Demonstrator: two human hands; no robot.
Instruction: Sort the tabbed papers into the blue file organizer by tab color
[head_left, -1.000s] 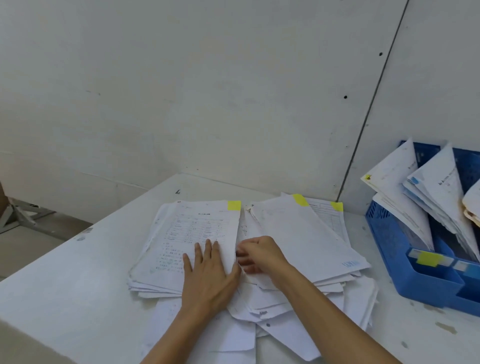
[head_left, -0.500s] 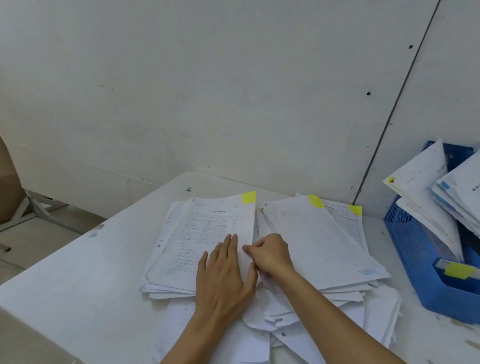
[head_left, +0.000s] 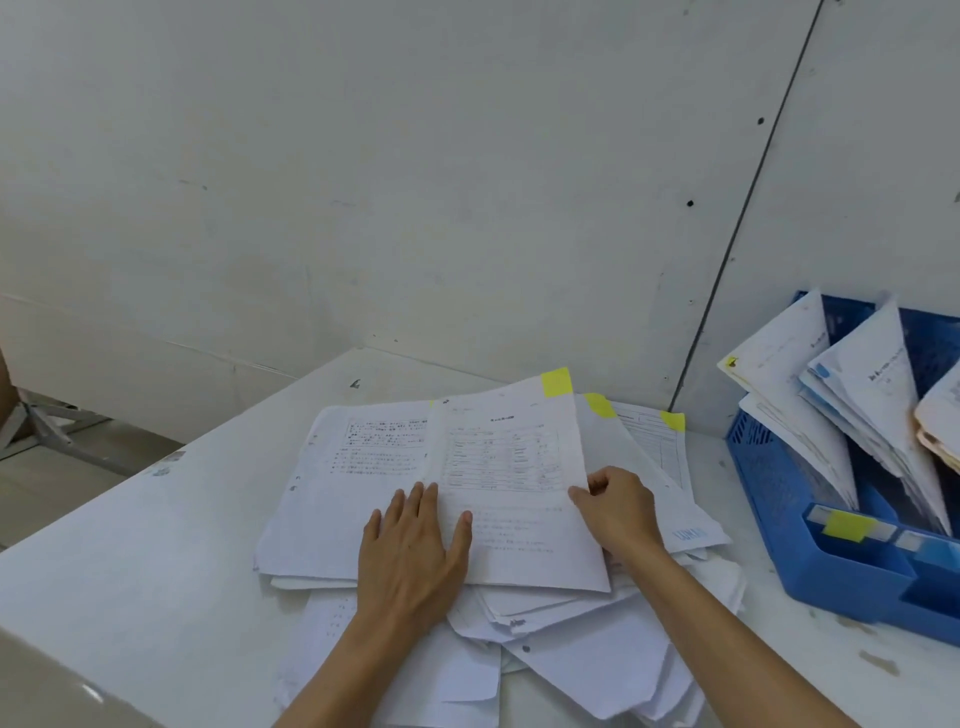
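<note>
**Yellow-tabbed sheet pinched at the pile, organizer waiting at right**

The pile of papers (head_left: 597, 660) lay spread over the white table (head_left: 130, 545) at the centre and lower middle of the frame. On it sat the top sheet (head_left: 509, 493), printed with a table of lines, its yellow tab (head_left: 557, 382) at the upper right corner. The left hand (head_left: 413, 551) rested flat on the pile at the sheet's left edge, fingers straight and close together, the thumb lying on the sheet itself. The right hand (head_left: 618, 512) was just right of it, apart from the left, its fingers curled and pinching the sheet's right edge. Two more yellow tabs (head_left: 600, 404) showed on sheets behind and to the right, near the wall (head_left: 467, 182).

The blue file organizer (head_left: 779, 519) stood at the right edge of the frame, beside the pile but not touching it. Filed papers (head_left: 779, 374) leaned tilted in its compartments; one bore a small yellow mark at its corner, the next a blue one. A yellow label (head_left: 847, 524) was stuck on the organizer's front lip, with a pale blue one to its right. How many compartments it had could not be told.
</note>
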